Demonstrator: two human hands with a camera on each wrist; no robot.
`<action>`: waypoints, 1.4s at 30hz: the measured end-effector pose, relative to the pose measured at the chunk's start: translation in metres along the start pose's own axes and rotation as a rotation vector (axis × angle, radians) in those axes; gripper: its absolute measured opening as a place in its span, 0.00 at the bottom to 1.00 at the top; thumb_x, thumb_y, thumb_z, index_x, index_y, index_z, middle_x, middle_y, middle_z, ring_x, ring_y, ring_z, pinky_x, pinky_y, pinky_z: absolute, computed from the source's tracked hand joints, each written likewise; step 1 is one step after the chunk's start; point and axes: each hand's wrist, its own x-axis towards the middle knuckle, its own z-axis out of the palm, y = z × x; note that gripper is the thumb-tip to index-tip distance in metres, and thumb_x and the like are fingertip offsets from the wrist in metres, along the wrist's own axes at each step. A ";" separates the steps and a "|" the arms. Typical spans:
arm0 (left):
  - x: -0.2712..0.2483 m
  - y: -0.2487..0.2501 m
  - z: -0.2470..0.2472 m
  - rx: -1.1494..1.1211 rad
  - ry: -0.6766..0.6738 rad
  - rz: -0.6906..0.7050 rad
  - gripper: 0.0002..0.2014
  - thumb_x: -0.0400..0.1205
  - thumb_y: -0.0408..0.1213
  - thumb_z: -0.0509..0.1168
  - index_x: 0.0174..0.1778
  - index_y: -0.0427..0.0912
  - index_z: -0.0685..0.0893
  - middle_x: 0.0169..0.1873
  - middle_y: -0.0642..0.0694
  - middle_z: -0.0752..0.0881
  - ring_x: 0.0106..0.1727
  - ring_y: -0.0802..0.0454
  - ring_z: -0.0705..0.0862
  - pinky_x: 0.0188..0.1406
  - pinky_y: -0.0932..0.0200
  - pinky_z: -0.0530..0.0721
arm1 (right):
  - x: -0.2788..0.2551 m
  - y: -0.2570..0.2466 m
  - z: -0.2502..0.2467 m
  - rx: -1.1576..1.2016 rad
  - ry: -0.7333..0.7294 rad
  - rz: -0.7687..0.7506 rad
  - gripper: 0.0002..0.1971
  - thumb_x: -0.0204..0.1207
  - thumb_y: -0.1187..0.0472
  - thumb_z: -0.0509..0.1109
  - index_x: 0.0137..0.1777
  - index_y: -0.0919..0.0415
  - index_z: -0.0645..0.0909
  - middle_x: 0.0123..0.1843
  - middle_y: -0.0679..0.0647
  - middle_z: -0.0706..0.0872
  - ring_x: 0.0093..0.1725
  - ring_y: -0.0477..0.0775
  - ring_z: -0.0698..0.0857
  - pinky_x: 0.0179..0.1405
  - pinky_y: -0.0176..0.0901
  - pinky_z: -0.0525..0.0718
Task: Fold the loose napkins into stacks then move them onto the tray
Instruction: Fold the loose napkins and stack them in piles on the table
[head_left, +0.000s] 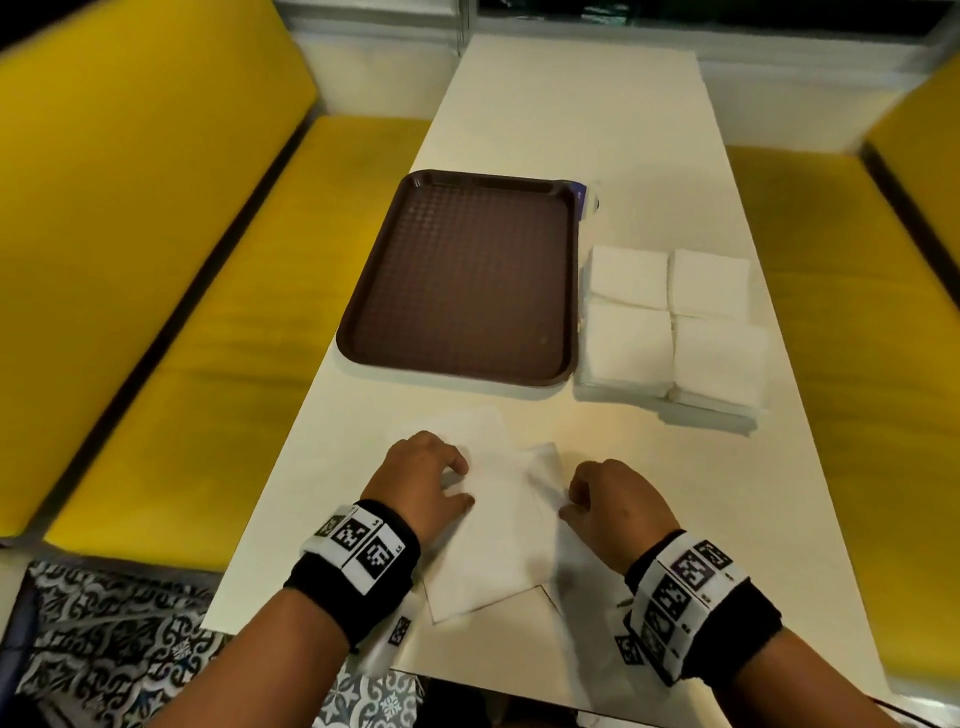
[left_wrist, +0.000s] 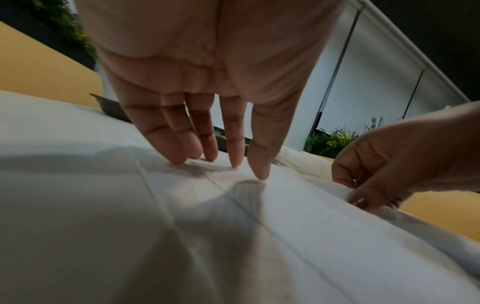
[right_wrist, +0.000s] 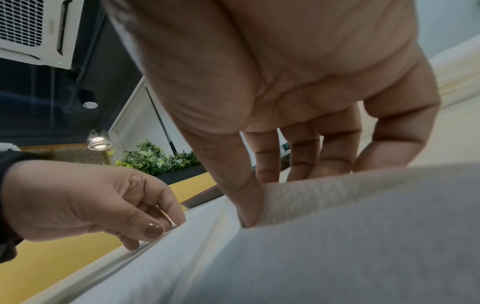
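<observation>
Head view, left to right: one brown tray is seen mid-table near the left edge, nothing on it. Four folded napkin stacks are set in a two-by-two block just beside it, toward the right edge. One loose napkin is spread at the near edge. It is pressed flat by the left hand, fingers straight; its raised right edge is pinched by the right hand.

One brown tray sitting on one white table. Four folded napkin stacks lying beside tray. One loose napkin lying near edge. Two hands working. Two yellow benches flanking table.
</observation>
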 end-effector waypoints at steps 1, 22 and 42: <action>0.000 0.000 0.000 0.029 -0.002 0.006 0.15 0.75 0.46 0.75 0.57 0.49 0.85 0.64 0.50 0.77 0.68 0.49 0.74 0.70 0.58 0.72 | -0.001 0.000 0.000 0.016 0.013 -0.001 0.07 0.78 0.54 0.69 0.43 0.53 0.73 0.45 0.50 0.79 0.44 0.55 0.80 0.44 0.44 0.78; -0.013 0.083 -0.026 -0.816 0.067 0.128 0.13 0.79 0.44 0.73 0.56 0.48 0.79 0.41 0.49 0.89 0.40 0.53 0.87 0.46 0.49 0.88 | -0.026 -0.008 -0.079 1.045 0.321 -0.051 0.21 0.72 0.63 0.79 0.58 0.44 0.76 0.41 0.60 0.91 0.44 0.62 0.90 0.52 0.66 0.88; -0.019 0.115 -0.096 -1.000 0.161 0.328 0.07 0.82 0.33 0.67 0.53 0.35 0.85 0.45 0.38 0.92 0.46 0.41 0.90 0.43 0.47 0.89 | -0.048 -0.004 -0.134 1.357 0.345 -0.314 0.07 0.75 0.67 0.71 0.51 0.65 0.87 0.47 0.61 0.92 0.44 0.58 0.87 0.46 0.50 0.87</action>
